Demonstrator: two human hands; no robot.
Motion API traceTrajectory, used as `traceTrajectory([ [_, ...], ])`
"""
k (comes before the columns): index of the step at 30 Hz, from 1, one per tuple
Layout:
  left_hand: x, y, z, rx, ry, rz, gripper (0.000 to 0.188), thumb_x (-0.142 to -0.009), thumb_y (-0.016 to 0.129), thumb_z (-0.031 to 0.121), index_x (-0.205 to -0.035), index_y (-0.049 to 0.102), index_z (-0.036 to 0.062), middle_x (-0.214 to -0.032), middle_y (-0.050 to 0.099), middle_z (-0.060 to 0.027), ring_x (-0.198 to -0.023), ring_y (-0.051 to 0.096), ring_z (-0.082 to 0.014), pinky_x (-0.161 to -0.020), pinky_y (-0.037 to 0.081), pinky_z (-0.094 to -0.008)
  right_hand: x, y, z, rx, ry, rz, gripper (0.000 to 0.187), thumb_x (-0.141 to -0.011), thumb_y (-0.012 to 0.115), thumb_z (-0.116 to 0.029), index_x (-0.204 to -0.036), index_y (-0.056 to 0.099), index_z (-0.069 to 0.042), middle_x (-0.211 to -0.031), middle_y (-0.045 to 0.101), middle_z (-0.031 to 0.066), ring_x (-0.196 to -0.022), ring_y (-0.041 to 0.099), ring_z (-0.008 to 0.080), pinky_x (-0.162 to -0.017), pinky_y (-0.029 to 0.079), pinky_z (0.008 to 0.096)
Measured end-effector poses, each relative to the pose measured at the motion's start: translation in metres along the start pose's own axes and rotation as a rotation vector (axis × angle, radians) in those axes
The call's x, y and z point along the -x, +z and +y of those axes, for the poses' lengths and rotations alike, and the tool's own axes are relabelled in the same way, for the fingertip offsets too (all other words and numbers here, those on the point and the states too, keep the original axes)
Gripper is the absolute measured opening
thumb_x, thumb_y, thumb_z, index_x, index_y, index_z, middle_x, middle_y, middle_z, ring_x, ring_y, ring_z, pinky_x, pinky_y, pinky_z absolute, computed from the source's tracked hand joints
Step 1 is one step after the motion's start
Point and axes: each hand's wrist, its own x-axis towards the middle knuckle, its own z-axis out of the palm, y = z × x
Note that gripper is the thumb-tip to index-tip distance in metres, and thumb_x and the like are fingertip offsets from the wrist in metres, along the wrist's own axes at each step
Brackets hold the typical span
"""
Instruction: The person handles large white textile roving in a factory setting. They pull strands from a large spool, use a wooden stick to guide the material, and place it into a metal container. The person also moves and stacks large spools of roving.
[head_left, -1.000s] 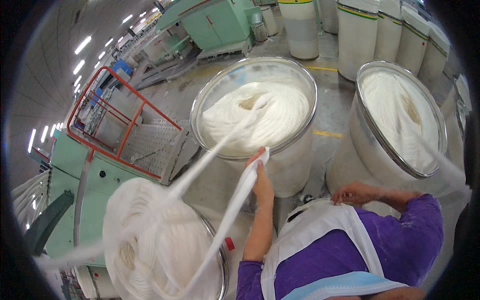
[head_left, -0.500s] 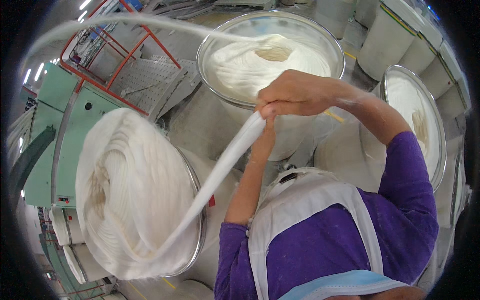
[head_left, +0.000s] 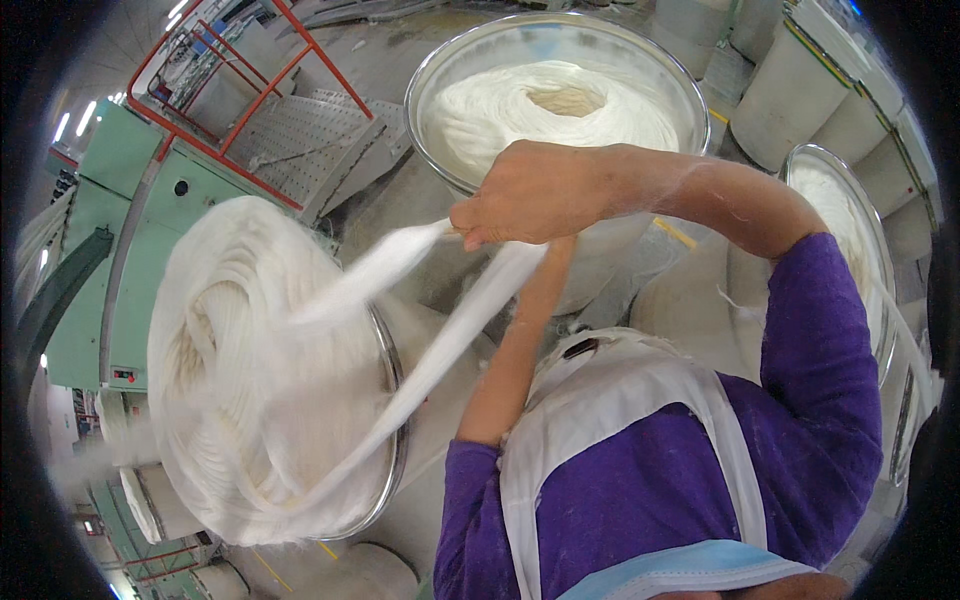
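My right hand point(head_left: 535, 195) is closed on a soft white fibre sliver point(head_left: 385, 262) that trails left, blurred, across the near-left can. Mostly hidden behind it, my left hand point(head_left: 556, 250) meets a second stretch of white sliver point(head_left: 450, 345). This stretch slants up, fairly taut, from the coils in that can. Its upper end vanishes at my hands; the left fingers do not show. The near-left can point(head_left: 397, 395) has a metal rim and is heaped above it with coiled sliver point(head_left: 270, 400). Just beyond my hands stands another round can point(head_left: 420, 125), with sliver coiled around a central hole.
A third can point(head_left: 800, 165) with white sliver stands by my right elbow. More pale cans point(head_left: 785, 110) line the far right. At left are a green machine point(head_left: 150, 270), a red railing point(head_left: 255, 105) and a perforated metal step point(head_left: 310, 145). Yellow lines point(head_left: 675, 232) mark the floor.
The strand arching from upper left to the far can is gone from there; a blurred strand now runs left from my right hand. That hand has shifted left, apart from the slanting sliver.
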Motion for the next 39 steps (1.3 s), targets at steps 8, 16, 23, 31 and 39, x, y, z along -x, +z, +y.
traceTrajectory([
  [8,-0.016,0.003,-0.042,0.494,0.087,-0.001,0.027,-0.091,0.058,0.016,-0.113,0.058,0.0011,-0.11,0.061,-0.0084,-0.099,0.058,-0.0173,-0.091,0.043,-0.0299,0.015,-0.018,0.007,0.072,-0.146,0.167,0.019,-0.081,0.06,-0.026,-0.089,0.062,-0.009,-0.071,0.063,0.0099,-0.072,0.062,0.0328,-0.066,0.048,0.0446],
  [16,-0.004,0.007,-0.042,-0.084,0.184,0.09,0.029,-0.099,0.045,0.026,-0.115,0.051,0.0031,-0.112,0.053,-0.0068,-0.103,0.052,-0.0186,-0.096,0.037,-0.035,0.02,-0.013,0.001,0.04,-0.065,0.075,0.013,-0.077,0.065,-0.022,-0.084,0.063,-0.011,-0.07,0.064,0.0077,-0.073,0.063,0.031,-0.065,0.047,0.0443],
  [23,0.001,0.006,-0.018,-0.022,0.168,0.087,0.035,-0.096,0.051,0.027,-0.12,0.051,0.0018,-0.12,0.053,-0.0074,-0.111,0.049,-0.0205,-0.1,0.035,-0.0353,0.017,-0.007,0.001,0.042,-0.008,0.071,0.016,-0.075,0.068,-0.019,-0.088,0.064,-0.011,-0.077,0.066,0.0078,-0.076,0.064,0.0296,-0.066,0.048,0.0425],
  [31,-0.007,0.008,-0.025,0.325,0.129,0.071,0.027,-0.096,0.047,0.022,-0.113,0.054,0.0021,-0.113,0.055,-0.0039,-0.108,0.051,-0.0189,-0.099,0.036,-0.037,0.018,-0.006,0.007,-0.123,-0.064,0.095,0.014,-0.074,0.066,-0.015,-0.087,0.064,-0.01,-0.076,0.066,0.0056,-0.076,0.064,0.0281,-0.066,0.048,0.0412],
  [39,-0.01,0.0,-0.016,0.016,0.217,0.001,0.032,-0.091,0.06,0.019,-0.115,0.055,-0.0007,-0.119,0.052,-0.0091,-0.11,0.048,-0.0196,-0.094,0.038,-0.033,0.021,-0.004,0.01,-0.125,-0.105,0.147,0.01,-0.077,0.064,-0.017,-0.084,0.064,-0.01,-0.075,0.065,0.0057,-0.075,0.063,0.0287,-0.064,0.046,0.0425],
])
